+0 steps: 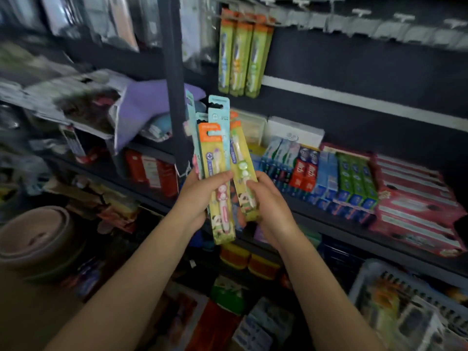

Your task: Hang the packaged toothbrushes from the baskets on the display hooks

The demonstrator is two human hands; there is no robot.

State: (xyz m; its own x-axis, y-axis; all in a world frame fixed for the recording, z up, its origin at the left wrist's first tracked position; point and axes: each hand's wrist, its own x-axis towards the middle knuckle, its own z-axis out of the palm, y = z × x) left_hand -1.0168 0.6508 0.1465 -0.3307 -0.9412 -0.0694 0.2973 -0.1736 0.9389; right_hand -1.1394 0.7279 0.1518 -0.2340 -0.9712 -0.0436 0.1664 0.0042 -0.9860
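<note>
Left hand (200, 196) grips fanned yellow-and-teal carded toothbrush packs (215, 158) | right hand (263, 198) pinches green-brush pack (243, 173), apparently separating it | hang-holes upward for hooks.

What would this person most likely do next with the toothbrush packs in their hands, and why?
Probably lift the green pack in the right hand toward the matching packs on the hooks above. It is already separated from the fan in the left hand.
</note>
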